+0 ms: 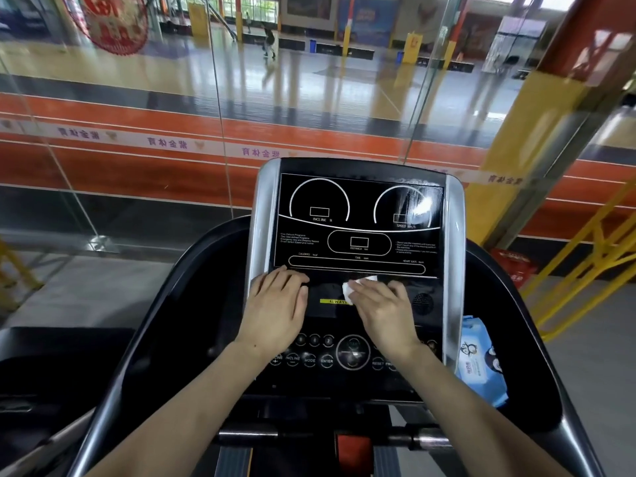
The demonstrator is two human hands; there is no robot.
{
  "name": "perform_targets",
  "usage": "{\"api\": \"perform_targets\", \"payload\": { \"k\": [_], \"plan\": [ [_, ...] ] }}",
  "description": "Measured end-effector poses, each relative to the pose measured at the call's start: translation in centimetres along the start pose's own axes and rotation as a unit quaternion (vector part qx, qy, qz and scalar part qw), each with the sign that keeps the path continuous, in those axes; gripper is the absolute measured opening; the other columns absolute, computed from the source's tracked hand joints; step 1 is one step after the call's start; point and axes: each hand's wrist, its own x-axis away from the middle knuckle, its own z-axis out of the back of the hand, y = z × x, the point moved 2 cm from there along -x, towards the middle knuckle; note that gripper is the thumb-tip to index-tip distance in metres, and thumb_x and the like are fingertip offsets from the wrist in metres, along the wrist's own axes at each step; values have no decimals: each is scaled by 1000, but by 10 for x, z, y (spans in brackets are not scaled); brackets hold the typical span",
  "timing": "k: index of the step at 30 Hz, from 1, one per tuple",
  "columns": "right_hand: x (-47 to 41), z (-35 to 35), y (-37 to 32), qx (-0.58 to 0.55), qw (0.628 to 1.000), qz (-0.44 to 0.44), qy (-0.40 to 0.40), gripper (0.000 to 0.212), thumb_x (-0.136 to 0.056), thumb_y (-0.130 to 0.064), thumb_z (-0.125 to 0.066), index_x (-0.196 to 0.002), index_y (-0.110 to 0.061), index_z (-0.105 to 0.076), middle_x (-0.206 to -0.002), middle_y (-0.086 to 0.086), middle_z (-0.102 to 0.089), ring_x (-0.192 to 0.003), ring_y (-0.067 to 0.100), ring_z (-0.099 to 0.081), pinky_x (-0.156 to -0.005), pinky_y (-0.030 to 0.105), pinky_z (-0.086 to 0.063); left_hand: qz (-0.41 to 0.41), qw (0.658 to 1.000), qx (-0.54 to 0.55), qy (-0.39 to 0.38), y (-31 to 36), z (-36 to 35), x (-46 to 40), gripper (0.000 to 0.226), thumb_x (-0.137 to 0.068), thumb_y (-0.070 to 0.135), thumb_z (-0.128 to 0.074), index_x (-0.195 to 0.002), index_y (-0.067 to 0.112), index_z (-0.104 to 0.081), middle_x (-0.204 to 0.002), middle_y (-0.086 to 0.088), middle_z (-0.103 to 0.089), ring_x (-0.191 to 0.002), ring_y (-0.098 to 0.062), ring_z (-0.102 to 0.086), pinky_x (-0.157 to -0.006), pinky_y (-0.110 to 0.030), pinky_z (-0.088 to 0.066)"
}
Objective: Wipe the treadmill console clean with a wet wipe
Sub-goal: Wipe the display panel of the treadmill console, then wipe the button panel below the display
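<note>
The black treadmill console (358,215) with silver side rails stands in front of me, its display panel marked with incline and speed dials. My right hand (382,311) presses a white wet wipe (354,287) flat against the console's middle strip, just below the display; the wipe shows past my fingertips. My left hand (278,304) rests flat on the console to the left of it, fingers straight, holding nothing. Both forearms cover part of the button row (320,359) below. Wet streaks shine on the upper right of the display.
A blue pack of wet wipes (478,359) lies in the tray to the right of the console. Glass panels stand behind the treadmill, with an orange track and a sports hall beyond. Yellow railings (581,266) run on the right. The red safety key (354,449) sits below.
</note>
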Motion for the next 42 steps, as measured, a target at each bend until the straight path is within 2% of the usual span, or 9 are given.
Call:
{"api": "perform_targets", "payload": {
  "k": [5, 8, 13, 17, 20, 29, 32, 37, 42],
  "plan": [
    [5, 26, -11, -168, 960, -224, 0, 12, -98, -22, -73, -106, -30, -77, -106, -20, -76, -104, 3, -68, -95, 32, -43, 12, 1000, 13, -15, 13, -4, 12, 48, -107, 44, -25, -131, 27, -63, -129, 13, -65, -140, -12, -49, -120, -45, -33],
    [13, 48, -22, -408, 816, -410, 5, 9, -100, -18, -71, -100, -24, -78, -99, -12, -78, -97, 5, -71, -89, 24, -53, 30, 998, 53, -20, 27, -8, 19, 36, -108, 40, -41, -134, 28, -62, -131, 12, -66, -132, -11, -55, -115, -35, -37],
    [40, 64, -33, -586, 633, -506, -7, 13, -99, -13, -70, -105, -14, -81, -108, 11, -80, -101, 25, -73, -96, 42, -53, 117, 935, 328, -64, 63, -25, 27, 27, -104, 28, -63, -130, 30, -66, -121, 18, -73, -120, 3, -62, -107, -28, -49],
    [60, 75, -30, -645, 528, -551, -24, 17, -100, -15, -68, -112, -11, -79, -112, 17, -79, -97, 27, -75, -90, 43, -55, 165, 881, 437, -77, 91, -41, 33, 22, -100, 18, -70, -118, 31, -71, -99, 10, -77, -105, -6, -70, -98, -27, -51],
    [75, 80, -21, -629, 535, -564, -16, 18, -101, -17, -68, -115, -16, -79, -113, 10, -80, -105, 28, -76, -91, 42, -58, 191, 860, 468, -65, 99, -50, 36, 25, -97, 8, -72, -113, 26, -73, -86, -5, -73, -99, -14, -72, -96, -24, -50],
    [100, 86, 7, -555, 652, -516, -41, 14, -98, -18, -73, -105, -25, -82, -103, 6, -79, -103, 31, -74, -91, 52, -58, 245, 836, 489, -49, 125, -63, 45, 21, -94, 11, -75, -111, 23, -71, -92, -5, -78, -91, -15, -75, -82, -23, -55],
    [101, 86, 15, -559, 636, -532, -2, 15, -97, -11, -72, -98, -23, -82, -98, 14, -77, -91, 24, -72, -78, 39, -59, 253, 820, 510, -60, 133, -64, 48, 19, -97, 13, -72, -114, 22, -72, -96, -1, -79, -89, -10, -75, -76, -19, -55],
    [103, 87, 26, -582, 617, -529, 12, 14, -97, -11, -72, -105, -19, -81, -104, 8, -80, -101, 30, -75, -84, 39, -60, 258, 791, 541, -123, 140, -71, 52, 26, -96, 14, -73, -121, 22, -70, -104, -8, -79, -92, -13, -73, -85, -28, -55],
    [105, 97, 35, -551, 681, -483, -7, 31, -95, -11, -75, -114, -35, -74, -102, -1, -77, -106, 16, -72, -92, 33, -58, 282, 780, 549, -99, 139, -77, 53, 29, -93, 13, -77, -120, 22, -70, -104, -12, -78, -95, -21, -70, -87, -35, -53]
  ]
}}
